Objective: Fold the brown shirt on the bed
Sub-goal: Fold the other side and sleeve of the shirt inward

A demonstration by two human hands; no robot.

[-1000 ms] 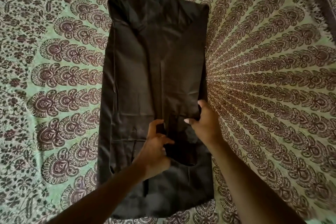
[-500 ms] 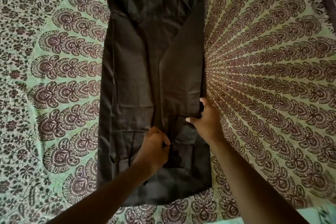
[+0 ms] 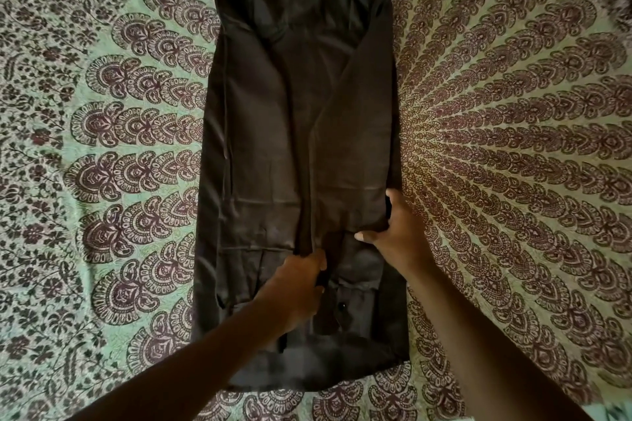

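Head view, looking straight down: brown shirt (image 3: 301,133) lies flat on the bed (image 3: 513,147), in the middle of frame, collar end at the top, hem end at the bottom near the person. Shirt already narrowed into a long upright rectangle, both sides folded in toward the centre, a vertical edge running down the middle where the folded panels meet. Right-side panel crosses diagonally from the upper right toward the centre line. Small dark button visible low on the shirt, near the left hand. Bed covered with a pale green sheet printed in maroon paisley and floral rings, fanning out on the right side. Left hand (image 3: 295,287) sits on the lower centre of the shirt, fingers curled, pinching the fabric at the centre edge; thumb side up. Right hand (image 3: 396,232) at the right edge of the shirt, a bit higher than the left, fingers wrapped over the edge of the folded panel and thumb stretched out across the fabric toward the centre, gripping it. Both forearms come in from the bottom of frame, bare. Hands near each other, not touching. Lower part of the shirt below the hands shows rumpled layers. Dark blurred patch at top right corner, cannot tell what it is.
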